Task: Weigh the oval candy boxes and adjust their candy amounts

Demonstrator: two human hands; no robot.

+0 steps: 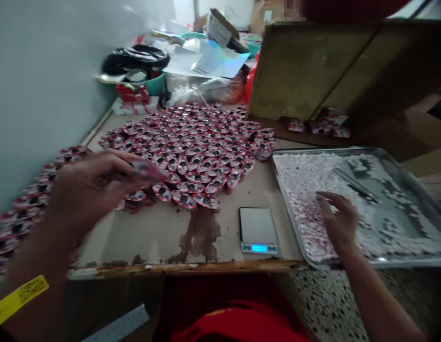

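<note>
Packet [149, 172], one, blurred, pinched in left hand [81, 187], hiding part of standing packets [192, 152], too many to count; right hand [343, 221] loosely curled over white pieces [298, 173] in one cut-off tray [383, 260], cannot tell if holding any; one scale [258, 225] between

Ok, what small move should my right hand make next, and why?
Probably pinch up some small pale pinkish pieces: your right hand is low over them in the shallow rectangular metal tray, while your left hand holds a blurred red-and-white packet.
</note>
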